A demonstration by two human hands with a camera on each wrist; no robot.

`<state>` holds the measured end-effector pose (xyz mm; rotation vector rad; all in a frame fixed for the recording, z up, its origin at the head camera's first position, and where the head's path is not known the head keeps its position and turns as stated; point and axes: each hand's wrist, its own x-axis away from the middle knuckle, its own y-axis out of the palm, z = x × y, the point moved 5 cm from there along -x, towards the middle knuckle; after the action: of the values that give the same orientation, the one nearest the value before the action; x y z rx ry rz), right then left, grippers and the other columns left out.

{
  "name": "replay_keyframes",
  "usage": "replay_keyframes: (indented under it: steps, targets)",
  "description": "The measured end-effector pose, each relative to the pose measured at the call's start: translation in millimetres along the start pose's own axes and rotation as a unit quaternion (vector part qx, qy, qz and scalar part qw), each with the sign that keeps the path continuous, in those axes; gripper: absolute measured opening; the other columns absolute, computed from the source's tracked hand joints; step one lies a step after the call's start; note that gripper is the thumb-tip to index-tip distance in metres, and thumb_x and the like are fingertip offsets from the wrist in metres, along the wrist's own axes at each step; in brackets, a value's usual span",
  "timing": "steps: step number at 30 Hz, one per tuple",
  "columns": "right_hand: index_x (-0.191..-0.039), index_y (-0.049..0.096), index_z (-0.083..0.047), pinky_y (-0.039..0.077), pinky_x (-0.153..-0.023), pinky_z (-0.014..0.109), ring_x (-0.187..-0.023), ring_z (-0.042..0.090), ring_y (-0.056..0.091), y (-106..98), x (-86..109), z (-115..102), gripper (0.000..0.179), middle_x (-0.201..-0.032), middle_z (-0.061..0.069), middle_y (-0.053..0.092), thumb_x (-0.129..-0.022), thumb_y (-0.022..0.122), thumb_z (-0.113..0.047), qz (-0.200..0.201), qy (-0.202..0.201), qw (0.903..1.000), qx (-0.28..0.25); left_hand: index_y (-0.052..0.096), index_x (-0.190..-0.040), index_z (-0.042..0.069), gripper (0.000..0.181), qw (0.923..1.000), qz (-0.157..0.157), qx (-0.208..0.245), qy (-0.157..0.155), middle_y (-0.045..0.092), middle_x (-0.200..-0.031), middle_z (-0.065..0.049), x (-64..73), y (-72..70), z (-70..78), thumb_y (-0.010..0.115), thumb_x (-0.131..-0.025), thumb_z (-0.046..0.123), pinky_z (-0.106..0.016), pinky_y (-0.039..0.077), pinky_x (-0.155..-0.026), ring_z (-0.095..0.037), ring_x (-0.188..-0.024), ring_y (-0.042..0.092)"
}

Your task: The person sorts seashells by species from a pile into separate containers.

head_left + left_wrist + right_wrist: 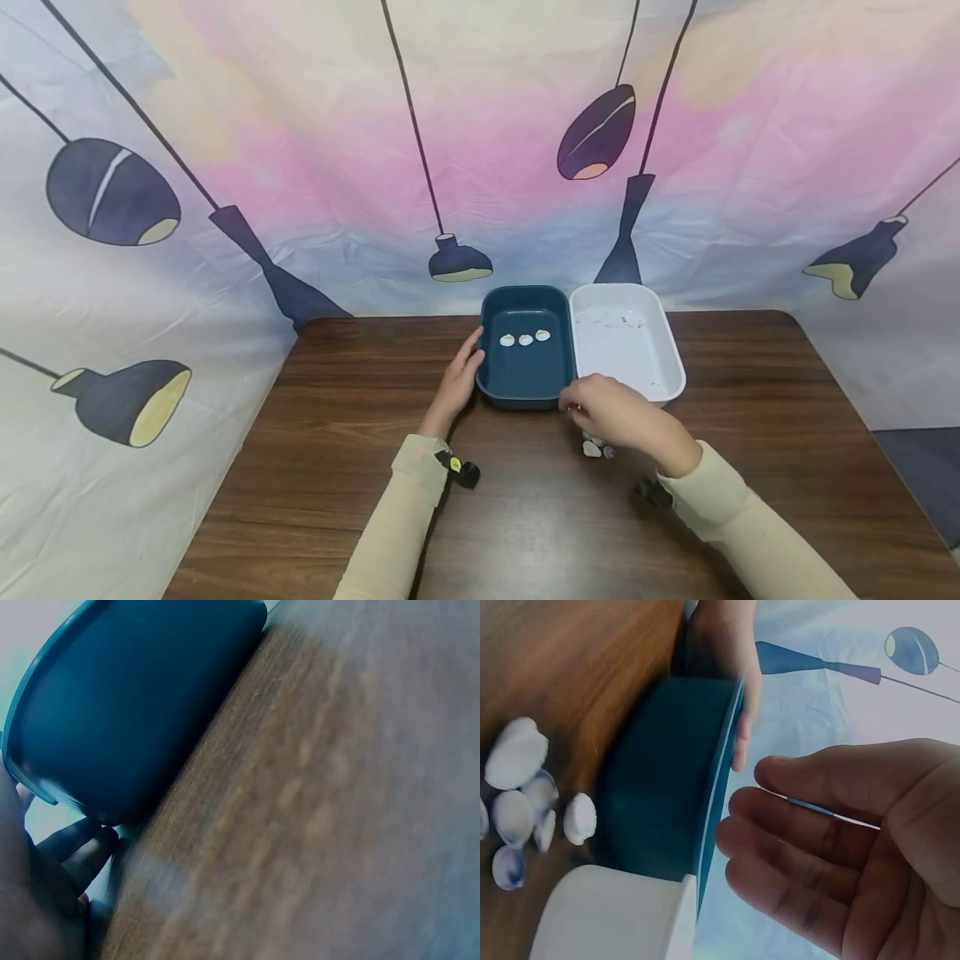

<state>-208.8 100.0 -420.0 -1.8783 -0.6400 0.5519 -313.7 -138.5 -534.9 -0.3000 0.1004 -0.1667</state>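
Three pale seashells (525,340) lie in a row in the dark teal tray (527,392). My left hand (456,382) rests against that tray's left side, its fingers fairly straight along the wall and rim. Over the near corner where the two trays meet hovers my right hand (611,408). In the right wrist view its thumb and fingers are loosely bent and slightly apart, with nothing visible between them. Several more shells (514,817), white and purplish, lie in a small cluster on the table below the right hand, which partly hides them in the head view.
A white tray (622,354) stands right beside the teal one, with small dark specks inside. Both sit near the back edge of the brown wooden table (360,375). Behind hangs a cloth (337,167) printed with lamps.
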Motion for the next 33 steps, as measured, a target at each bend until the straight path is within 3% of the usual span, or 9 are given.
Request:
replay_keyframes:
  steps: [6, 9, 14, 21, 27, 32, 33]
  targets:
    - [-0.090, 0.075, -0.015, 0.050, -0.062, 0.030, -0.067, 0.006, 0.054, 13.5, 11.9, 6.4, 0.016, -0.076, -0.012, 0.063, -0.092, 0.075, 0.001, -0.034, 0.045, 0.9984, 0.007, 0.038, -0.166, 0.022, 0.052, 1.0000, 0.001, 0.000, 0.003, 0.034, -0.170, -0.008, -0.7, 0.2, -2.7, 0.044, -0.115, 0.032, -0.058, 0.024, -0.125, -0.032, -0.158, 0.028]
    - [-0.090, 0.074, -0.014, 0.047, -0.058, 0.029, -0.064, 0.007, 0.051, 23.2, 18.0, 12.5, 0.017, -0.072, -0.012, 0.060, -0.090, 0.077, 0.002, -0.039, 0.045, 0.9982, 0.008, 0.036, -0.167, 0.021, 0.053, 1.0000, -0.001, 0.001, 0.001, 0.032, -0.171, -0.009, -1.4, 1.0, -3.8, 0.043, -0.115, 0.031, -0.059, 0.022, -0.125, -0.032, -0.158, 0.026]
    - [-0.088, 0.069, -0.013, 0.044, -0.055, 0.028, -0.062, 0.006, 0.048, 36.9, 28.1, 18.3, 0.022, -0.069, -0.011, 0.056, -0.082, 0.080, 0.005, -0.026, -0.003, 0.9995, 0.017, 0.032, -0.168, 0.016, 0.053, 0.9999, -0.013, -0.003, -0.008, 0.028, -0.172, -0.012, -0.5, 1.5, 2.1, 0.040, -0.116, 0.026, -0.059, 0.020, -0.126, -0.035, -0.159, 0.023]
    - [-0.084, 0.067, -0.018, 0.048, -0.056, 0.029, -0.062, 0.006, 0.052, 50.2, 37.7, 22.5, 0.023, -0.070, -0.010, 0.058, -0.086, 0.079, 0.002, 0.001, -0.024, 0.9986, 0.046, 0.034, -0.166, 0.008, 0.053, 0.9997, -0.023, -0.003, -0.005, 0.031, -0.170, -0.018, 13.7, -4.2, 39.1, 0.043, -0.115, 0.019, -0.060, 0.025, -0.124, -0.040, -0.156, 0.027]
    - [-0.091, 0.076, -0.016, 0.055, -0.065, 0.030, -0.074, 0.009, 0.062, 58.8, 41.4, 19.5, 0.017, -0.080, -0.008, 0.068, -0.088, 0.080, 0.000, -0.005, -0.036, 0.9984, 0.043, 0.034, -0.166, 0.009, 0.053, 0.9997, -0.022, 0.001, -0.007, 0.030, -0.171, -0.016, 15.6, -4.4, 40.7, 0.043, -0.115, 0.019, -0.060, 0.023, -0.125, -0.039, -0.157, 0.026]
    - [-0.087, 0.080, -0.015, 0.054, -0.067, 0.027, -0.075, 0.010, 0.063, 63.2, 41.9, 8.6, 0.014, -0.079, -0.008, 0.071, -0.087, 0.079, -0.001, 0.006, -0.084, 0.9944, 0.064, 0.034, -0.166, 0.010, 0.052, 0.9996, -0.027, -0.001, -0.011, 0.030, -0.171, -0.014, 15.0, -4.7, 38.8, 0.042, -0.115, 0.020, -0.059, 0.023, -0.125, -0.037, -0.158, 0.025]
    - [-0.086, 0.080, -0.014, 0.054, -0.068, 0.027, -0.075, 0.010, 0.062, 64.5, 41.9, 6.3, 0.014, -0.078, -0.009, 0.071, -0.087, 0.079, 0.000, 0.008, -0.094, 0.9931, 0.070, 0.034, -0.167, 0.012, 0.053, 0.9997, -0.024, -0.001, -0.009, 0.030, -0.171, -0.013, 12.9, -4.0, 32.6, 0.042, -0.116, 0.022, -0.059, 0.022, -0.125, -0.036, -0.158, 0.025]
